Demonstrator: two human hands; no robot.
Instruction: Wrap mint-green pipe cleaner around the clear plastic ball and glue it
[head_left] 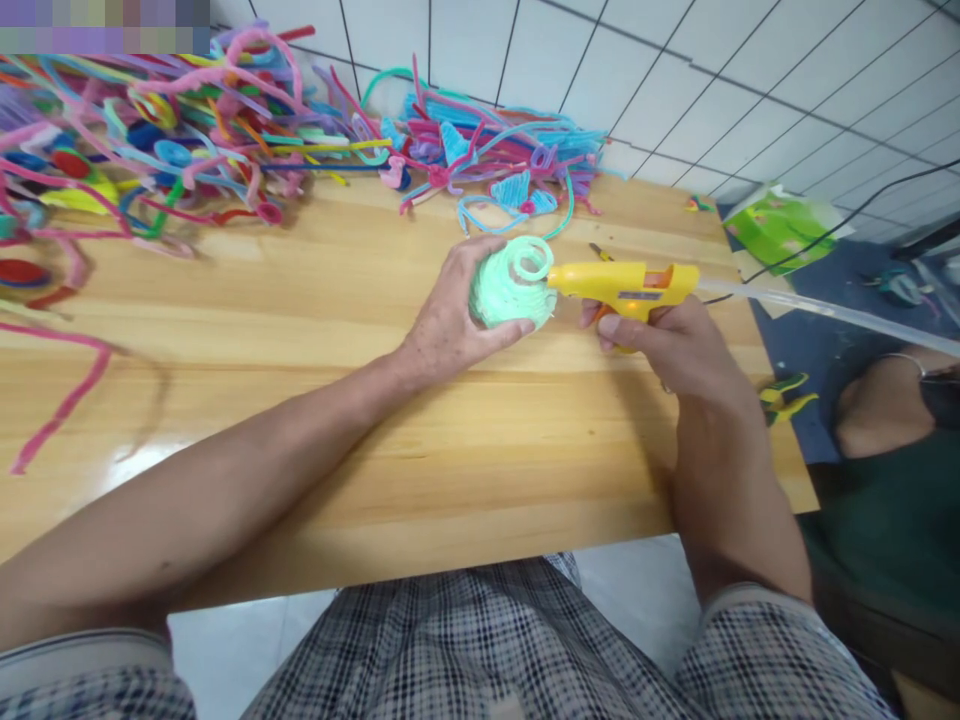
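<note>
My left hand (459,315) is wrapped round a mint-green ball of coiled pipe cleaner (504,290), thumb along its lower side. A ring-shaped loop (532,259) of the same green sits on its upper right. In my right hand (675,345) is a yellow hot glue gun (615,281), held by its handle with fingers near the orange trigger. The nozzle points left and meets or nearly meets the edge of the green loop; I cannot tell if it touches. A long clear glue stick (825,306) sticks out of the gun's back end.
Heaps of coloured pipe cleaners (217,130) lie along the tiled wall (480,45). Yellow-green pliers (786,398) rest at the table's (480,450) right edge. Beyond it are a green bag (784,232), a black cord (847,220) and another person's knee (877,405).
</note>
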